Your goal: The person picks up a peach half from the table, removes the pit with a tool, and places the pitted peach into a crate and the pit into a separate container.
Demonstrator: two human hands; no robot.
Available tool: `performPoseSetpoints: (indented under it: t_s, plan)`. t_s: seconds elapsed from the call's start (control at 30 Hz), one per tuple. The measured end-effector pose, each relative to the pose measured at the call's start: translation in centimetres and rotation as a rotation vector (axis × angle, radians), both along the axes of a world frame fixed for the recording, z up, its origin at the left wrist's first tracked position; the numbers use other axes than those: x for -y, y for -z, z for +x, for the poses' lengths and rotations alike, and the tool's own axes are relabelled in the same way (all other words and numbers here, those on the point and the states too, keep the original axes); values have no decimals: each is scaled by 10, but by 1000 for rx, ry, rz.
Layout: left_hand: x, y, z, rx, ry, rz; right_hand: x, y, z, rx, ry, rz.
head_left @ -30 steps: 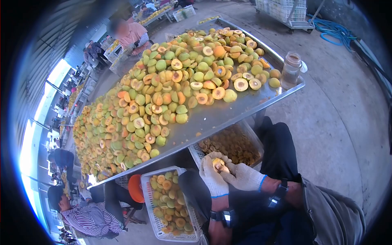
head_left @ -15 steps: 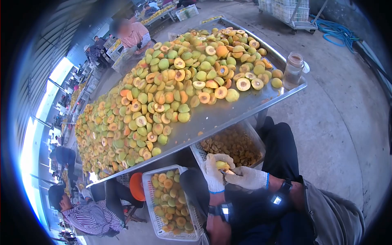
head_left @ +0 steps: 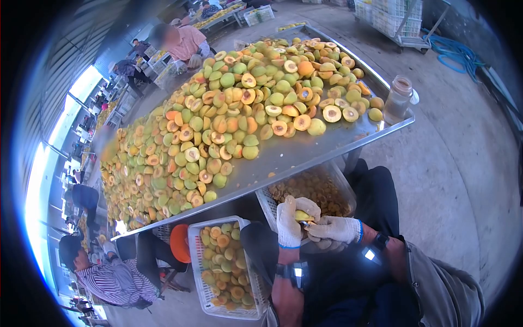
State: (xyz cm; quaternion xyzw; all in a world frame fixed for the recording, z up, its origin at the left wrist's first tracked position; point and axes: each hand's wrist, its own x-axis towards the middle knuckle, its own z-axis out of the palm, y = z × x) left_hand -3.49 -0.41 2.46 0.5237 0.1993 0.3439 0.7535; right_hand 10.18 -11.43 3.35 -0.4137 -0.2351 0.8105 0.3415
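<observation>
My left hand [head_left: 290,222], in a white knitted glove with a blue cuff, is closed around a yellow-green peach half [head_left: 303,216]. Against that fruit, my gloved right hand [head_left: 336,230] has its fingers curled; a small shiny bit shows at their tips, too small to name. Both hands are over the near side of a white crate [head_left: 265,206] with brown pits or scraps [head_left: 316,191] in it. Above them, many cut peach halves [head_left: 218,125] are heaped on a metal table [head_left: 305,150], some with orange flesh up.
A white basket of peach halves [head_left: 224,261] stands left of my legs, beside an orange bucket [head_left: 180,243]. A clear jar [head_left: 398,101] is at the table's right corner. One person in a striped shirt [head_left: 120,280] sits at left; another [head_left: 185,44] is across the table.
Both hands stay together, with the left fingers shifted around the peach half and the right fingertips brought against it. The view has tilted slightly, so the table appears a little lower and further right.
</observation>
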Motion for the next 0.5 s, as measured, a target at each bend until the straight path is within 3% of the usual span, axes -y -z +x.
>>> performPoseSetpoints:
  t_s: [0.07, 0.2, 0.27, 0.3, 0.37, 0.4, 0.43, 0.5]
  plan:
    - [2, 9, 5, 203, -33, -357, -3, 2, 3, -93, -18, 26]
    - [1, 13, 6, 242, -19, -462, -6, 0, 9, -137, -53, 28]
    - [-2, 19, 7, 331, -88, -794, -7, -2, 12, -198, -99, -19]
    - [-2, 19, 7, 339, -99, -791, -5, 0, 8, -194, -112, -19]
    - [-5, 18, 10, 426, -175, -804, -1, 7, -2, -84, 235, 95]
    - [-8, 26, 9, 380, -255, -812, -3, 9, 6, -277, 151, 107]
    - [-14, 29, 8, 399, -280, -801, -9, 8, 8, -273, 119, 110]
    - [-23, 33, -4, 304, -505, -599, -19, 8, 4, 115, 286, 12]
